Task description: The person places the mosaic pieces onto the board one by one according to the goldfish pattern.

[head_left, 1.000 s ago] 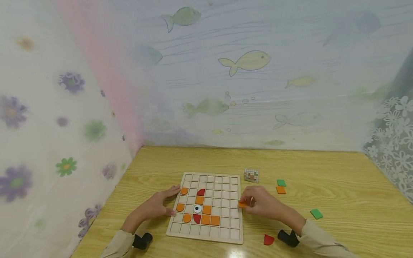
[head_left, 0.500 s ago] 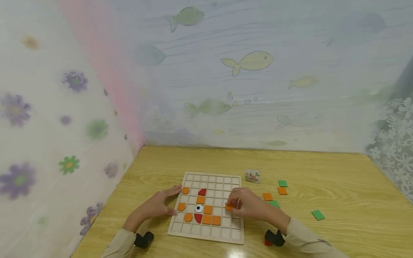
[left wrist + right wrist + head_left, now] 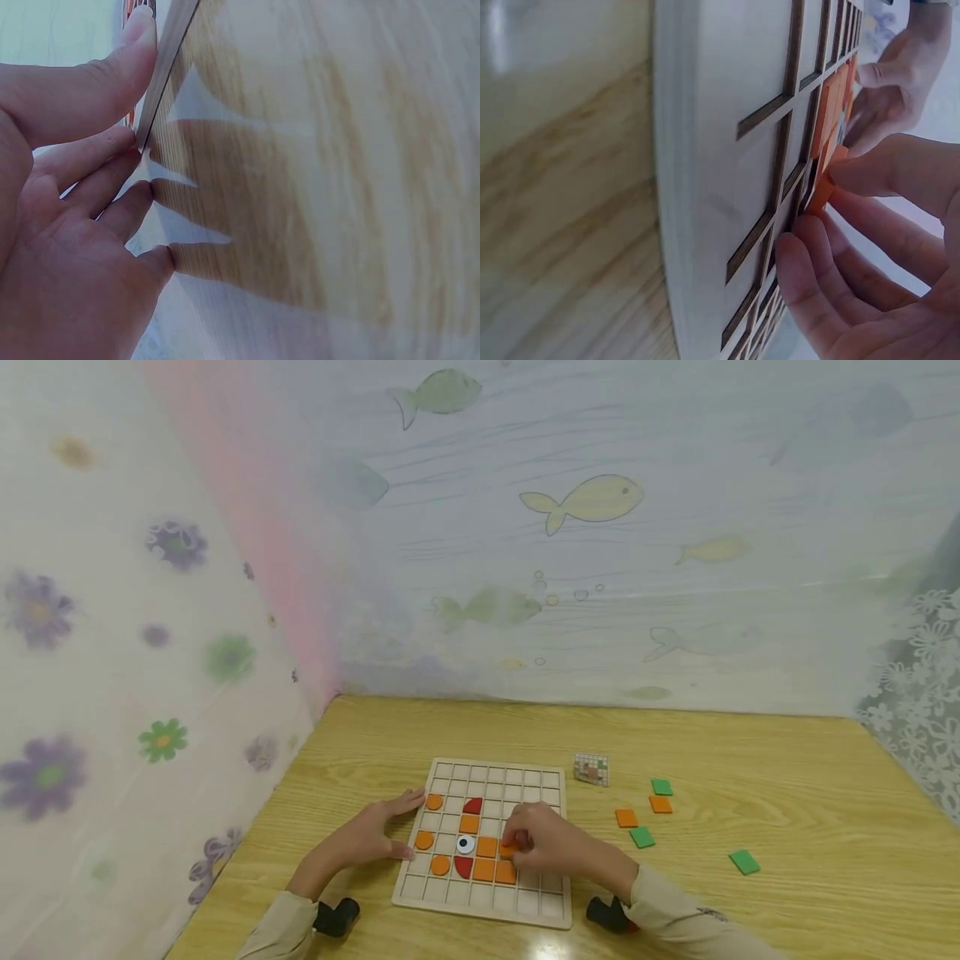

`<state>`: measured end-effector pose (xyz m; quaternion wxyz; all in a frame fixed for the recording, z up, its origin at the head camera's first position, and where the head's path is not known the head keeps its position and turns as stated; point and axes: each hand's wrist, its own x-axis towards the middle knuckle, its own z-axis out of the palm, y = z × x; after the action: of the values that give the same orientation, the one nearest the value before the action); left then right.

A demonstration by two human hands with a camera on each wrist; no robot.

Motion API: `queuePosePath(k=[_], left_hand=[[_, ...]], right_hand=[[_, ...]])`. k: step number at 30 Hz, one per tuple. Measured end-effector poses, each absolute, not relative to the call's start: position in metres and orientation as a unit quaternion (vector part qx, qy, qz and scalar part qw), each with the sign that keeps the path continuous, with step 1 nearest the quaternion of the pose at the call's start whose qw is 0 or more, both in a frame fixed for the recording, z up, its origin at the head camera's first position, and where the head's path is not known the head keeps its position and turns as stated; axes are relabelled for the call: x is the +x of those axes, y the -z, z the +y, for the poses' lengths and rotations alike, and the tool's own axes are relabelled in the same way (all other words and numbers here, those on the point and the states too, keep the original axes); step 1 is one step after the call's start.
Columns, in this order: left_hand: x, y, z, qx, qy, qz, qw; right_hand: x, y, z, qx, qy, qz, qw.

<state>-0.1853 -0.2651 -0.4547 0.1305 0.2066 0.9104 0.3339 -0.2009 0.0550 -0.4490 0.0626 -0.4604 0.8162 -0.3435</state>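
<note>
While the head view showed the left hand [image 3: 360,839] spread at the grid board's [image 3: 480,913] left edge, the right hand [image 3: 553,842] pinched an orange tile [image 3: 507,851] just beside other orange squares [image 3: 484,870]. The left-wrist view showed that hand touching the table [image 3: 360,225]. The right-wrist view caught the tile tilted over the board; squaring it before light pressing seemed wisest.

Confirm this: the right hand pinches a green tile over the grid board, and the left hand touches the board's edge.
Wrong colour: over the grid board, the right hand pinches an orange tile, as the right wrist view shows. The left hand does touch the board's edge.
</note>
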Motion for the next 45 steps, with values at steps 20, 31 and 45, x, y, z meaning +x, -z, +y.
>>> queuePosePath(k=[20, 31, 45], left_hand=[[-0.1861, 0.4522, -0.2633, 0.203, -0.337, 0.91, 0.13], [-0.1839, 0.4503, -0.2628, 0.201, -0.336, 0.911, 0.131], [-0.1835, 0.4497, -0.2621, 0.206, -0.335, 0.91, 0.129]], right_hand=[[-0.1986, 0.4516, 0.0472, -0.44, 0.343, 0.827, 0.071], [-0.1959, 0.4517, 0.0465, -0.443, 0.332, 0.831, 0.062], [-0.1948, 0.4475, 0.0474, -0.424, 0.307, 0.85, 0.053]])
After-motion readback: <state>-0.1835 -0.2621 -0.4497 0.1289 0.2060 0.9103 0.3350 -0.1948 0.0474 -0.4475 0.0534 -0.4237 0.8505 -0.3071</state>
